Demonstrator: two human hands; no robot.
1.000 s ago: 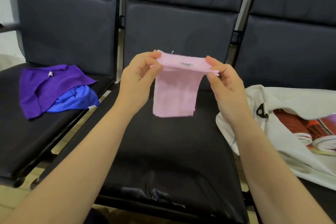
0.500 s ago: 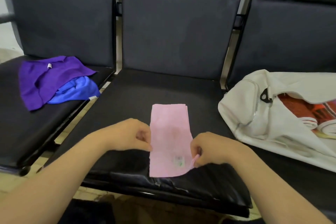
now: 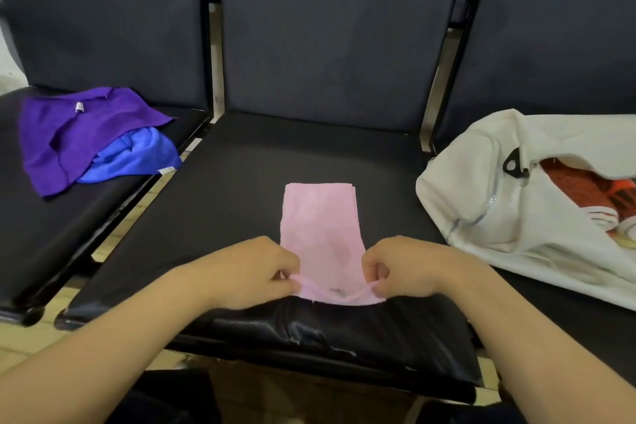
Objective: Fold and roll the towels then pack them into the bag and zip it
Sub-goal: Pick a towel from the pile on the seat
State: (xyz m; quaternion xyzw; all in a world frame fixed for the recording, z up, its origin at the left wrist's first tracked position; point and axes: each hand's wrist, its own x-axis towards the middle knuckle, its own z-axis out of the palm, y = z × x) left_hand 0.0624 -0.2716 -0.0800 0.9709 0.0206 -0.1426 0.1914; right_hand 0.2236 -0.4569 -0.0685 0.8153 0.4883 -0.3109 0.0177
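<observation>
Plainly, the biggest things are three dark padded seats in a row, their backs cut off by the top edge. The middle seat [image 3: 241, 182] has cracked, shiny covering along its near edge.

On the right seat lies a white bag [image 3: 481, 234], unzipped and running out of view to the right. Its zip teeth [image 3: 490, 200] curve down the front below a black pull [image 3: 514, 163]. Red and orange cloth [image 3: 585, 188] shows through the opening, mostly hidden, so what it is cannot be told.

On the left seat a purple towel [image 3: 86, 127] lies crumpled over a blue towel [image 3: 137, 155], covering most of it.

The pink towel [image 3: 320, 227] lies flat on the middle seat as a narrow folded strip, its far end squared and layered.

The left hand [image 3: 251, 272] and right hand [image 3: 409, 268] sit at the strip's near end, one at each corner. Each has its fingers curled, pinching the near hem between thumb and fingertips and lifting it slightly off the seat. The fingertips are largely tucked out of sight under the knuckles.

A small label [image 3: 339, 292] shows on the pink towel between the hands, its print too blurred to read. A pale tag [image 3: 78, 107] on the purple towel and a white tag [image 3: 167, 170] at the blue towel's corner are likewise unreadable.
</observation>
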